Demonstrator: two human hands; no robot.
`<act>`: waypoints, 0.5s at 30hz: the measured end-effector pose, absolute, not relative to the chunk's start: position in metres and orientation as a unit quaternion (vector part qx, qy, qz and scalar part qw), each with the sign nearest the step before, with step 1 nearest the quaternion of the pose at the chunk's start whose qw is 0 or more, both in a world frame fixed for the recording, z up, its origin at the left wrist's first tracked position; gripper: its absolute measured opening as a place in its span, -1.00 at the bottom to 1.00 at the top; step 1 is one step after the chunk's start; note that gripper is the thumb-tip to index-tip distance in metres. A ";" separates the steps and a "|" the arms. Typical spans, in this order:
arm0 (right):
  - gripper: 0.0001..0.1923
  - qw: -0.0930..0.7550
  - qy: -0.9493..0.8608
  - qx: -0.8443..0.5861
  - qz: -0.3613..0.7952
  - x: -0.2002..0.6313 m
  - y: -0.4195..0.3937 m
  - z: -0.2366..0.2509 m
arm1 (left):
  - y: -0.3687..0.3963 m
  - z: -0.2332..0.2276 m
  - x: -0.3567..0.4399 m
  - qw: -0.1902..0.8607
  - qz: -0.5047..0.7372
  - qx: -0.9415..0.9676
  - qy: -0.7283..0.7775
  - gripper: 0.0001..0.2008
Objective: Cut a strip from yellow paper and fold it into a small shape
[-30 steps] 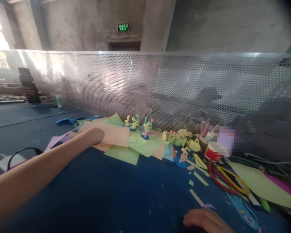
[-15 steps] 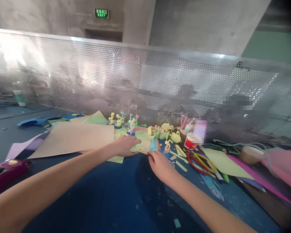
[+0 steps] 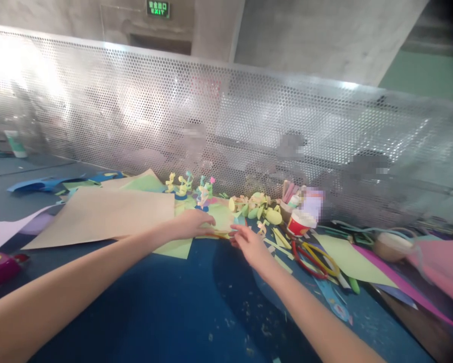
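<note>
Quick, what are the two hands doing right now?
Left hand: flat on the light green paper, gripping nothing.
Right hand: open, fingertips at that paper's edge.

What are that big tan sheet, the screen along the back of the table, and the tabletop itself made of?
The tan sheet looks like matte craft paper or thin card: flat, thin edges, no shine. The screen seems to be perforated metal: silvery, glinting, with regular round holes. The tabletop looks like a dark blue mat or painted board, dull and flecked with scraps; which one is unclear. The left hand rests by the sheet's corner.

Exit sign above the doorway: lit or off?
Lit. The exit sign glows green against the dim grey wall, its letters bright.
</note>
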State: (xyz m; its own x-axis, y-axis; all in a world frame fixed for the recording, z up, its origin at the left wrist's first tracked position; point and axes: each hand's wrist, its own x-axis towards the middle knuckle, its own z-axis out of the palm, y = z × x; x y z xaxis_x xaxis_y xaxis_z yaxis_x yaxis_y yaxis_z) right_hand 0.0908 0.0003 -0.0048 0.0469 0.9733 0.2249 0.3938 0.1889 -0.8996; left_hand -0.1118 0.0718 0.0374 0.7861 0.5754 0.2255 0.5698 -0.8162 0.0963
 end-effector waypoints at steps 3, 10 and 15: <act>-0.71 0.446 -0.629 -0.557 0.309 0.090 -0.002 -0.007 | 0.076 0.035 -0.114 0.022 0.114 0.943 0.311 -0.66; -0.82 0.421 -0.663 -0.564 0.255 0.086 -0.013 0.002 | 0.067 0.035 -0.109 -0.016 0.116 0.955 0.274 -0.60; -0.84 0.423 -0.666 -0.570 0.228 0.084 -0.013 0.002 | 0.059 0.032 -0.103 -0.035 0.120 0.964 0.236 -0.78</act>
State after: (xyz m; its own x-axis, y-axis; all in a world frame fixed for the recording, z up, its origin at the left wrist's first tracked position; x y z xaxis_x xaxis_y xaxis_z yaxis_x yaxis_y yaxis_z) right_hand 0.0835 -0.0132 0.0022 0.0083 0.9526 0.3040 0.5673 0.2458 -0.7859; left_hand -0.1034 0.0592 0.0318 0.8596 0.4469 0.2479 0.4637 -0.8859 -0.0106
